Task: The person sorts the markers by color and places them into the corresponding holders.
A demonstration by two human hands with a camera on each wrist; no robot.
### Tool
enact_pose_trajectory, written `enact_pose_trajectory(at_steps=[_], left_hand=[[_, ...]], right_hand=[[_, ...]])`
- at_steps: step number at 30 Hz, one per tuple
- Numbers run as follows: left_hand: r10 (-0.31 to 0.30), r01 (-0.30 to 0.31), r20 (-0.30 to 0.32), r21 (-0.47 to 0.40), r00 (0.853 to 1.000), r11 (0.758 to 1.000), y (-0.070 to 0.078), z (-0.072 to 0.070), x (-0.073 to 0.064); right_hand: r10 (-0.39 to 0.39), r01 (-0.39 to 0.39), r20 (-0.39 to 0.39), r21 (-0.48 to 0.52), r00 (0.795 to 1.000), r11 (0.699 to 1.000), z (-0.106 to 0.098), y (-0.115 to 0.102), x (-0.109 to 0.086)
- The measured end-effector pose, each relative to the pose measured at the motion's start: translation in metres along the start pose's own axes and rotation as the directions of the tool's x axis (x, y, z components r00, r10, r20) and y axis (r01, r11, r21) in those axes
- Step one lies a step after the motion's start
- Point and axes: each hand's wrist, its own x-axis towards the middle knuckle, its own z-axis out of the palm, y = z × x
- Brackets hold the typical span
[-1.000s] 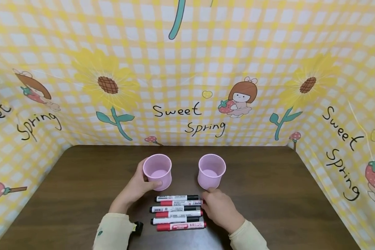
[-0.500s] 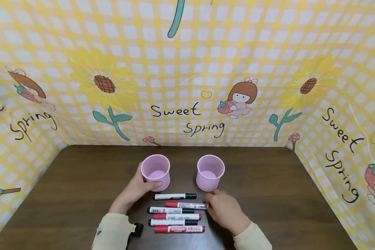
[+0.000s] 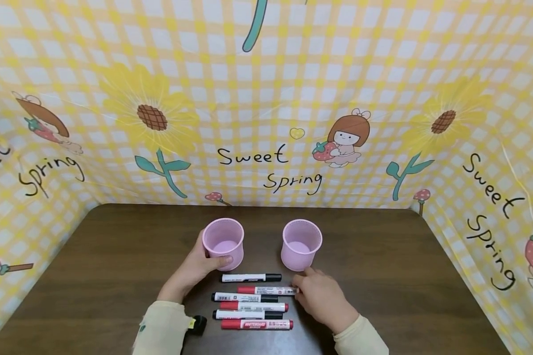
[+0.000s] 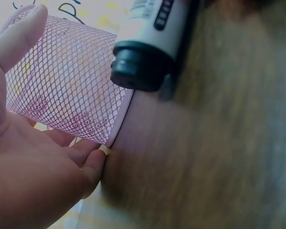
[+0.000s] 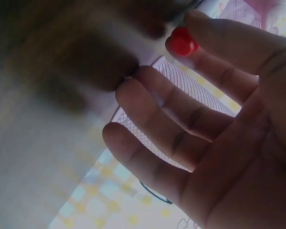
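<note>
My left hand (image 3: 194,270) holds a pink mesh pen cup (image 3: 236,252) round its side, thumb across the front. In the left wrist view the mesh wall (image 4: 69,76) lies between thumb and fingers. My right hand (image 3: 323,300) pinches the right end of a red-and-white whiteboard marker (image 3: 268,290) between thumb and index finger. Its red tip (image 5: 183,43) shows there in the right wrist view, other fingers extended. A second pink mesh cup (image 3: 296,259) stands upright just beyond the right hand. Both cups look bare inside.
Several more markers lie in a row, black ones (image 3: 250,278) alternating with red ones (image 3: 256,324). A dark strap piece (image 3: 198,325) sits at the left wrist. The brown table (image 3: 382,256) meets a yellow checked cloth (image 3: 248,108) at the back and sides.
The right hand has taken the second marker's end and pulled it slightly right, out of line with the row. The left hand still grips its cup; the view shifted a little.
</note>
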Motion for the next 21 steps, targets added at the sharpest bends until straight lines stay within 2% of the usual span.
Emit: enact_pose_trajectory(at_steps=[5, 11, 16, 21], left_hand=[[0.008, -0.009, -0.008, -0.039, 1.000, 0.999, -0.002, 0.001, -0.001], [0.002, -0.002, -0.012, -0.061, 1.000, 0.998, -0.007, 0.000, -0.003], [0.007, -0.008, -0.010, -0.097, 1.000, 0.995, -0.010, 0.001, -0.003], [0.015, -0.015, -0.001, -0.140, 1.000, 0.990, -0.011, 0.003, -0.003]], right_hand=[[-0.013, 0.006, 0.052, 0.130, 0.999, 0.992, -0.009, 0.007, 0.000], [-0.013, -0.015, 0.101, 0.278, 0.995, 0.960, -0.016, 0.013, 0.003], [-0.012, -0.018, 0.076, 0.385, 0.997, 0.923, -0.024, 0.013, 0.004], [0.008, -0.006, -0.002, 0.482, 1.000, 0.876, -0.030, 0.010, 0.005]])
